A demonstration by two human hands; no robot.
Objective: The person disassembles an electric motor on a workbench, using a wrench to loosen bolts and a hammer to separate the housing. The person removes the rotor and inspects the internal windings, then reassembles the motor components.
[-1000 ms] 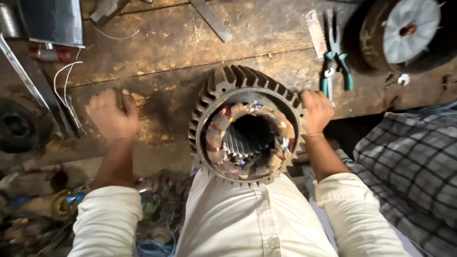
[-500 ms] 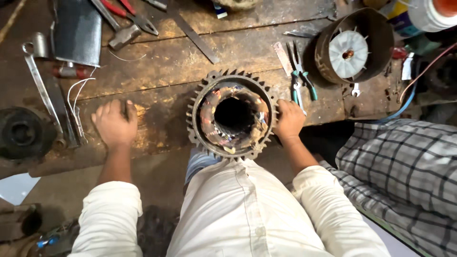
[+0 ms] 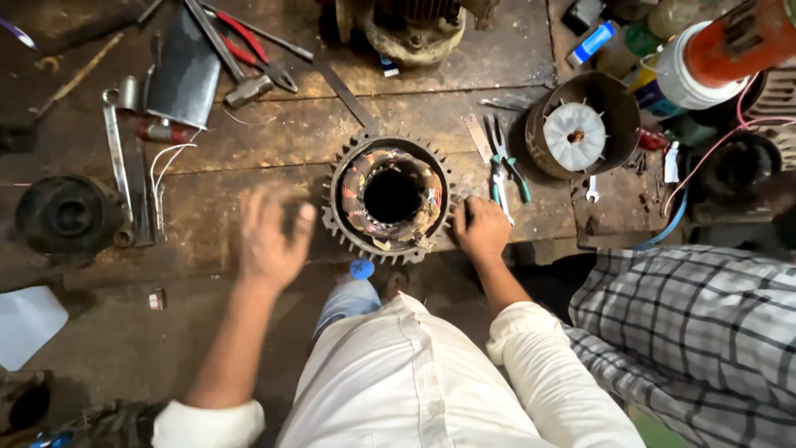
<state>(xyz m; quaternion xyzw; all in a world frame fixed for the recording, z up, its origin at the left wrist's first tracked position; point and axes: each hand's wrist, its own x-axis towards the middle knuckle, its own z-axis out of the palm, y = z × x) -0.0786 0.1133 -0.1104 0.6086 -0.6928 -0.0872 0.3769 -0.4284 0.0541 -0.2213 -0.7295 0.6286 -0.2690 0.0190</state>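
head cam | looks steeply down from above | moderately near wooden workbench (image 3: 249, 149) | left side blurred, perhaps motion

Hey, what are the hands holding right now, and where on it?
The right hand grips the finned motor stator by its outer right rim. The left hand is blurred, fingers spread above the wooden bench, holding nothing.

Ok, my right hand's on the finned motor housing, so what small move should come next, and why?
Probably bring the left hand onto the left rim of the finned motor housing. Only the right hand touches it, at its right edge, while the left, blurred, is off the housing beside it, so a two-sided grip seems steadier.
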